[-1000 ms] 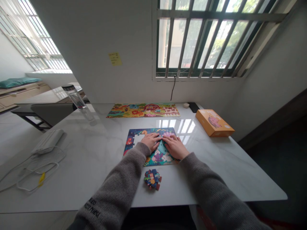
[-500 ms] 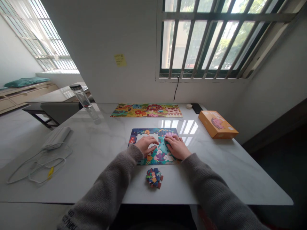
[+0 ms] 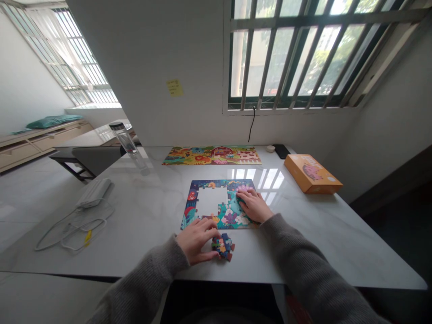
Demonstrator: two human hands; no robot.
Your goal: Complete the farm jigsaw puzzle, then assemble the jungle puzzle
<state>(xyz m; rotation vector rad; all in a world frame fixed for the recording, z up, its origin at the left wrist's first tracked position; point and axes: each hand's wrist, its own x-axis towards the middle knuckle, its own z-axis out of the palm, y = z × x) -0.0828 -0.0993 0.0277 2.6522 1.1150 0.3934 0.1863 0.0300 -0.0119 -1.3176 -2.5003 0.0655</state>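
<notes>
A partly filled jigsaw puzzle [image 3: 231,218] lies on the white table, with a bare gap inside its frame at the left and middle. White rabbits and teal ground show in its lower right. Below its front edge sits a small heap of loose puzzle pieces [image 3: 223,246]. My left hand [image 3: 199,240] is at the left side of that heap, thumb and fingers apart around its edge. On the puzzle's right part rests my right hand [image 3: 254,204], palm down with its fingers stretched out over the pieces.
A long finished animal puzzle [image 3: 212,155] lies by the wall. An orange box [image 3: 312,174] stands at the right, near a black phone [image 3: 281,151] and a small white object [image 3: 270,148]. At the left are a glass bottle [image 3: 124,137] and a white power bank [image 3: 94,193] with a looped cable.
My left hand has moved from the puzzle's gap down to the heap of loose pieces. My right hand stays on the puzzle. The whole view has shifted slightly.
</notes>
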